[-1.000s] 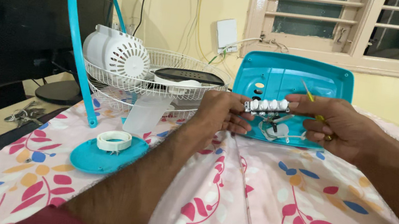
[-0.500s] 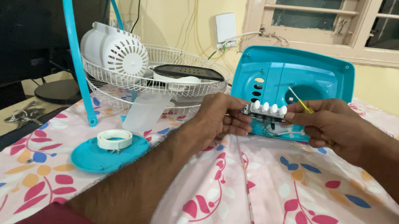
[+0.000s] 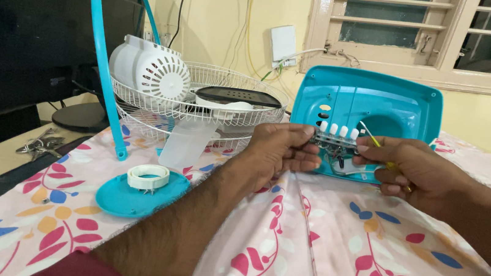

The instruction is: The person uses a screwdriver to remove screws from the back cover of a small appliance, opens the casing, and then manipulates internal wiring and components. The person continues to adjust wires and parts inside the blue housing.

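Switch block (image 3: 337, 137) lies crosswise between your hands: left hand (image 3: 281, 151) grips its end, right hand (image 3: 405, 168) pinches a screwdriver (image 3: 374, 141).

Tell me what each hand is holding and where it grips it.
The left hand pinches the switch block by its left end. The right hand grips its right end and also holds a thin yellow tool, gripped low on its shaft.

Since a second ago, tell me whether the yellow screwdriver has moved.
Yes: the yellow screwdriver is lower against the teal panel, its tip nearer the switch block.
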